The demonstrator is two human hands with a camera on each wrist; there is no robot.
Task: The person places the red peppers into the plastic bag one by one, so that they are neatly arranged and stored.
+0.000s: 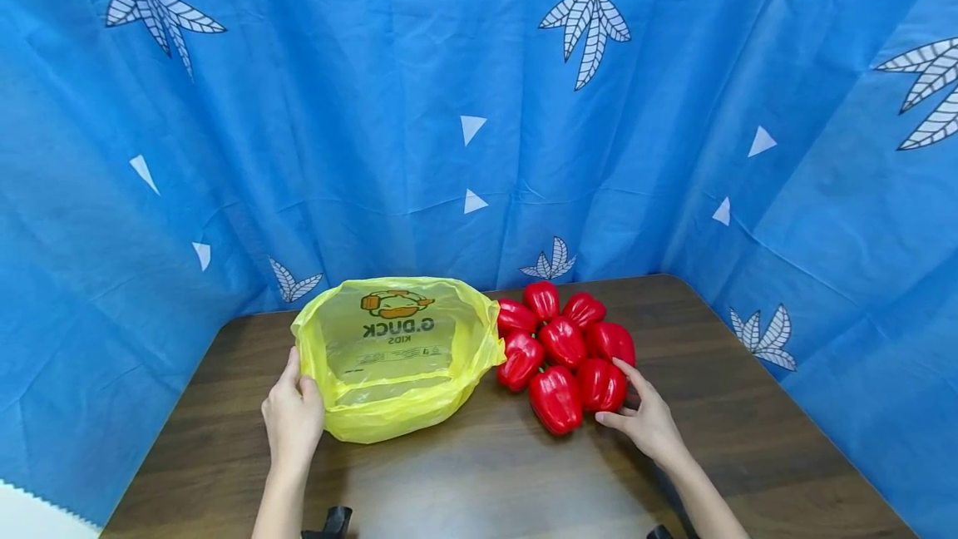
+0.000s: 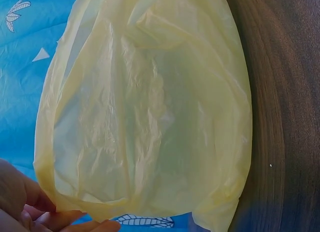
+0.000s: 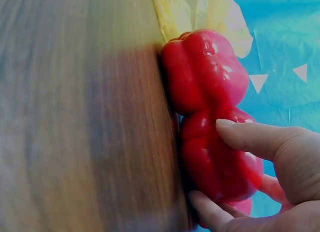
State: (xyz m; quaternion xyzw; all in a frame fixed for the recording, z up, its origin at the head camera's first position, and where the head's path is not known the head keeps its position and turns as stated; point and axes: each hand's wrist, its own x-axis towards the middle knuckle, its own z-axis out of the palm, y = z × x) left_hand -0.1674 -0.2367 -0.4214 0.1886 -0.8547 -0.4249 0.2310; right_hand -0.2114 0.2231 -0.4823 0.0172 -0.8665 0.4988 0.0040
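A yellow translucent plastic bag [image 1: 419, 418] with a duck print stands wide-mouthed on the table. My left hand [image 1: 294, 418] holds its left rim, fingers and thumb at the edge; in the left wrist view the hand [image 2: 35, 207] is at the lower left corner of the bag [image 2: 165, 117]. Right of the bag lies a cluster of several shiny red bell peppers [image 1: 561, 342]. My right hand [image 1: 651, 427] grips the pepper [image 1: 601, 385] at the cluster's front right. The right wrist view shows the thumb of that hand [image 3: 290, 172] on the pepper [image 3: 220, 162], with fingers below and behind it.
The dark wooden table [image 1: 464, 481] extends in front of the bag and peppers and to their right. A blue patterned curtain [image 1: 359, 148] hangs behind and at both sides. Black objects [image 1: 337, 520] show at the bottom edge near both forearms.
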